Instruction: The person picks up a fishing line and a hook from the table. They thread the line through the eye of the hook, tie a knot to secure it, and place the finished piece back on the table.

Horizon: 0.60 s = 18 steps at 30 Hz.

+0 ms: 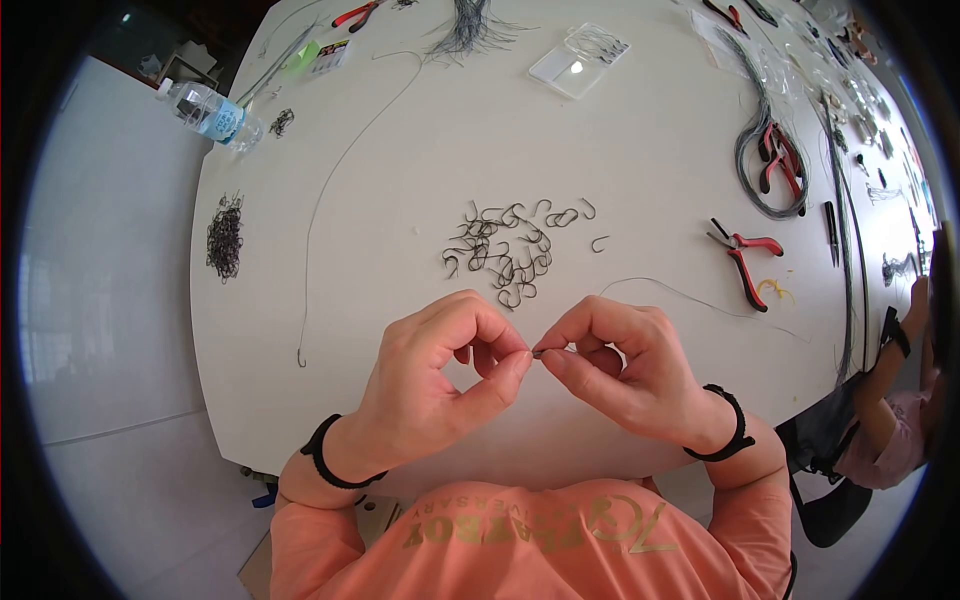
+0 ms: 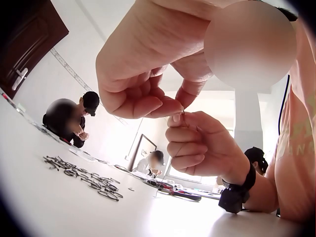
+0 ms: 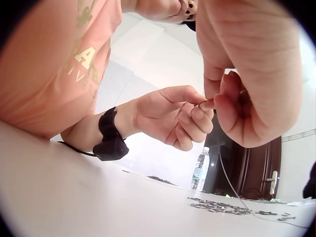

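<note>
My left hand: thumb and forefinger clamped on a small hook, near me.
My right hand: fingertips pinching thin wire at it, likely steadying.
Hook pile: just beyond, within reach.

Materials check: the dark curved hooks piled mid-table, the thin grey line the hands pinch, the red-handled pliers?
Dark curved hooks: likely metal, with a dark finish and faint glints. Thin grey line, pinched by left hand and right hand: wire or monofilament, cannot tell; it holds smooth curves. Red-handled pliers: dark metal jaws, red plastic-looking grips.
</note>
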Each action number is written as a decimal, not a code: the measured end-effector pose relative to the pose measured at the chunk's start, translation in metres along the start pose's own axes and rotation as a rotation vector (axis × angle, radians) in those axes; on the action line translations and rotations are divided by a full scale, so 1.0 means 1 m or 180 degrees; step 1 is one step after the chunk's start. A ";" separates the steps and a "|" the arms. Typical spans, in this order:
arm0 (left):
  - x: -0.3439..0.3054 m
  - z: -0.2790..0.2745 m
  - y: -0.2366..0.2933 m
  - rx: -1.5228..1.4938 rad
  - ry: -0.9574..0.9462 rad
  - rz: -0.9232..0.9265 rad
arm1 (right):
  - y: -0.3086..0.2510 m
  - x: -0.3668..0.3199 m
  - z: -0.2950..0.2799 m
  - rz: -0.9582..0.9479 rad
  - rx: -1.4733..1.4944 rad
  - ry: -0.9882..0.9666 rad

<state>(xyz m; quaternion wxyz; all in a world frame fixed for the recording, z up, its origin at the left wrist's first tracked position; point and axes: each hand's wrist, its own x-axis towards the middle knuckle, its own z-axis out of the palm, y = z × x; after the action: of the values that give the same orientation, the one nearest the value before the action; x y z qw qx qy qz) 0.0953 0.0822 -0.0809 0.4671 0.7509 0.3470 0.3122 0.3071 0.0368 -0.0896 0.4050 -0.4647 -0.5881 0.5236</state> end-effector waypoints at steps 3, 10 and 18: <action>0.000 -0.001 0.000 -0.0007 -0.0025 -0.0046 | 0.000 0.000 0.001 -0.0015 -0.0058 0.0040; 0.001 -0.004 0.002 -0.0311 -0.0193 -0.0461 | 0.001 0.000 0.003 -0.0338 -0.0403 0.0158; 0.001 -0.005 0.001 -0.0360 -0.0244 -0.0510 | -0.001 0.000 0.002 -0.0396 -0.0570 0.0162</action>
<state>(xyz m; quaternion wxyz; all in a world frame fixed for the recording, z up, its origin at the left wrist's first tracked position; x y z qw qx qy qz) 0.0922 0.0848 -0.0776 0.5451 0.7046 0.3697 0.2639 0.3051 0.0362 -0.0884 0.4084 -0.4748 -0.6498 0.4308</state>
